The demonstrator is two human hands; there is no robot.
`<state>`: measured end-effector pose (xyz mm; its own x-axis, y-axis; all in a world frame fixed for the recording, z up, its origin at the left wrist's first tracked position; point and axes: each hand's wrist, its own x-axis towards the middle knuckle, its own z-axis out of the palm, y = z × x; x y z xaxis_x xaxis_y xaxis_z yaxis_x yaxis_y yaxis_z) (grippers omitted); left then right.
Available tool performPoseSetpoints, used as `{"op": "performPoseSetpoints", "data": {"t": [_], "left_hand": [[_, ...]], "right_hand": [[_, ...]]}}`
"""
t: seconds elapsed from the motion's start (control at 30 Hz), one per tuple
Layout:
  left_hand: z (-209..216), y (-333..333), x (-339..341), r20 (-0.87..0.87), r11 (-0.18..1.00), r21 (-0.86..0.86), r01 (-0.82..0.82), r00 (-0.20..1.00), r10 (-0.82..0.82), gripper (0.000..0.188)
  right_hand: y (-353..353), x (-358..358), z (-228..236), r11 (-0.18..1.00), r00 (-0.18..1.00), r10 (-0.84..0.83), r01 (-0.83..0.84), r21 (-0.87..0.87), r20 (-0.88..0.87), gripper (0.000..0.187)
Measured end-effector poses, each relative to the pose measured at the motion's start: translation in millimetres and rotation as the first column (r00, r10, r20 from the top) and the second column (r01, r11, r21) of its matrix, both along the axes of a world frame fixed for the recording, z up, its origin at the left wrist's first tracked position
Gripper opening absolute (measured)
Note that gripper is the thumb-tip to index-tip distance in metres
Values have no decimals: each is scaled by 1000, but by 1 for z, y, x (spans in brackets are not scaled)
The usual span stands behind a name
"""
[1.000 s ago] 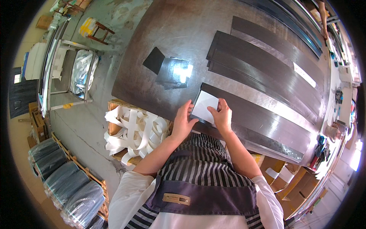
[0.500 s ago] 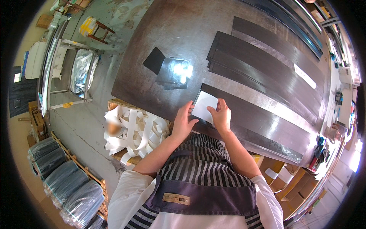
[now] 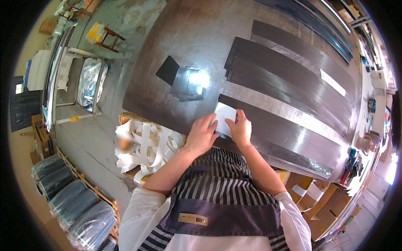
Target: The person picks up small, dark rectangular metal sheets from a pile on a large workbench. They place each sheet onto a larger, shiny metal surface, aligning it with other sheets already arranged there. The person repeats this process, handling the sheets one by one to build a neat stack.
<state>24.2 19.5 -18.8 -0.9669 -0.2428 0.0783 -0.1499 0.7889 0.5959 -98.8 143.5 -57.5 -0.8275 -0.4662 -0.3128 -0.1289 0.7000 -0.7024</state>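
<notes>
A white square sheet [image 3: 226, 118] lies on the left end of a long dark strip [image 3: 289, 129], near the table's front edge. My right hand [image 3: 240, 130] grips the sheet's right side, its thumb on top and the other fingers bent at the edge. Against the left edge, my left hand [image 3: 202, 134] touches the sheet with fingers stretched and the thumb apart. What lies beneath the fingertips is hidden. Beyond my left hand are several small dark squares [image 3: 168, 71], some overlapping and shining under glare.
More long dark strips [image 3: 268, 67] lie across the dark table [image 3: 192, 25], one bearing a white label [image 3: 333, 82]. A box of curled white strips [image 3: 148, 146] stands left of my left forearm. Wrapped dark rolls [image 3: 92, 219] rest at lower left, and a stool [image 3: 104, 37] stands farther back.
My left hand has moved in to the white sheet's left edge, its fingers now touching it. Both hands and the sheet sit slightly lower in view. My right hand keeps its grip.
</notes>
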Motion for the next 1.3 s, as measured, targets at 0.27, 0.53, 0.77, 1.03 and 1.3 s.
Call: {"op": "performPoseSetpoints", "data": {"t": [0.27, 0.53, 0.77, 1.03, 1.3], "left_hand": [[-18, 12, -24, 68, 997, -76, 15, 998, -10, 20], [-3, 14, -41, 56, 992, -123, -2, 998, 9, 30], [-38, -29, -118, -26, 924, 306, -229, 968, 248, 37], [-79, -59, -187, 176, 820, 287, -495, 869, 462, 35], [-77, -49, -189, 280, 690, 410, -596, 802, 527, 33]], "right_hand": [[6, -8, 47, 990, 991, 131, -133, 49, 37, 50], [39, -6, 27, 863, 809, 494, -499, 72, -319, 19], [50, -111, 20, 990, 865, 127, -138, 13, -485, 32], [71, -150, -11, 926, 881, 249, -94, 366, -403, 50], [74, -151, -15, 935, 881, 250, -111, 338, -402, 57]]}}
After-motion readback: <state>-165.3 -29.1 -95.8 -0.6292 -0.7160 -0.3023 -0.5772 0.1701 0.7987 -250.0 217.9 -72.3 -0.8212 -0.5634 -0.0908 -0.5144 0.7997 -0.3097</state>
